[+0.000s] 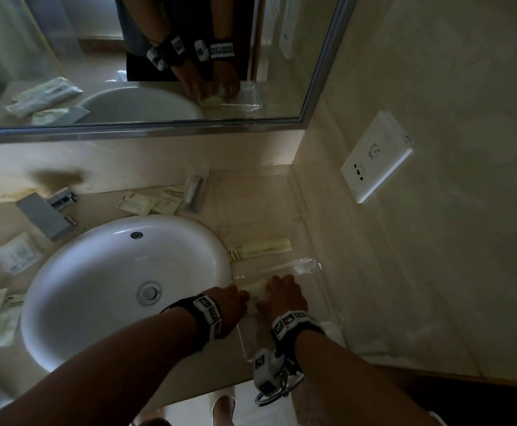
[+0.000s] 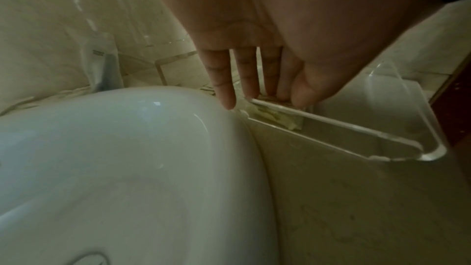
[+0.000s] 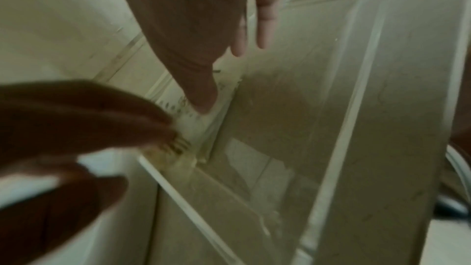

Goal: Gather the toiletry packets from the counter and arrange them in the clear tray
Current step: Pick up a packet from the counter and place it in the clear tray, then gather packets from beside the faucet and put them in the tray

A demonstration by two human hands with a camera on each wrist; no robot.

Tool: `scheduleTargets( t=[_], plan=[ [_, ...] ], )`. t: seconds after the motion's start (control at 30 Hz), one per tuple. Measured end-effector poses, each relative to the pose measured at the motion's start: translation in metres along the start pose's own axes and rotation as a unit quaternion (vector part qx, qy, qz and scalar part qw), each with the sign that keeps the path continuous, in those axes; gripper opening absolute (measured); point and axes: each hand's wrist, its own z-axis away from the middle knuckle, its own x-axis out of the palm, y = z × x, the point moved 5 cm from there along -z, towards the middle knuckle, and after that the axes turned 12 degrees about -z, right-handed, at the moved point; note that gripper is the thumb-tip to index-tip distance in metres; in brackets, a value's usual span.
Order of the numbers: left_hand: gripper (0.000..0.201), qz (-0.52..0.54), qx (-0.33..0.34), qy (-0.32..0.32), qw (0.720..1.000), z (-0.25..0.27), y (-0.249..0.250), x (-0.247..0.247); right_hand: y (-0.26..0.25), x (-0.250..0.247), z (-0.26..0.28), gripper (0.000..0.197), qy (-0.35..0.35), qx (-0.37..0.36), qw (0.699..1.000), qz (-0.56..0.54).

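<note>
You are early in the job: your left hand [image 1: 231, 302] and right hand [image 1: 285, 295], fingers straight, press the first pale paper packets [image 1: 258, 295] into the clear plastic tray [image 1: 308, 264] right of the white round basin [image 1: 97, 272], while cream sachets [image 1: 149, 202] far behind it and left of it wait on the surface [image 1: 282, 210].

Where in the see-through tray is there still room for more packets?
The clear tray is bare at its near end, towards the counter edge and the wall side. Its far end is crowded: left hand and right hand press packets there, beside the sink.
</note>
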Motion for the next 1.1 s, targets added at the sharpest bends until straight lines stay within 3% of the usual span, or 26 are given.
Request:
scheduleTargets(
  t=[0.1, 0.27, 0.53, 0.9, 1.1],
  plan=[
    [0.051, 0.018, -0.001, -0.016, 1.0, -0.004, 0.001, 0.004, -0.011, 0.006, 0.002, 0.04, -0.008, -0.059, 0.998, 0.008],
    [0.057, 0.004, 0.009, -0.043, 0.999, -0.007, 0.003, 0.003, -0.01, 0.011, -0.005, 0.044, -0.061, -0.038, 0.997, -0.042],
    [0.055, 0.004, 0.006, -0.042, 0.999, -0.01, 0.002, 0.006, -0.006, 0.012, -0.012, 0.037, -0.071, -0.015, 0.996, -0.051],
    [0.054, -0.002, 0.027, -0.044, 0.999, -0.005, 0.002, 0.007, 0.006, 0.015, -0.015, 0.053, -0.115, -0.003, 0.993, -0.039],
    [0.049, 0.084, 0.013, -0.012, 0.996, 0.016, -0.02, -0.007, 0.004, -0.002, -0.013, 0.071, -0.128, -0.001, 0.992, -0.003]
  ],
)
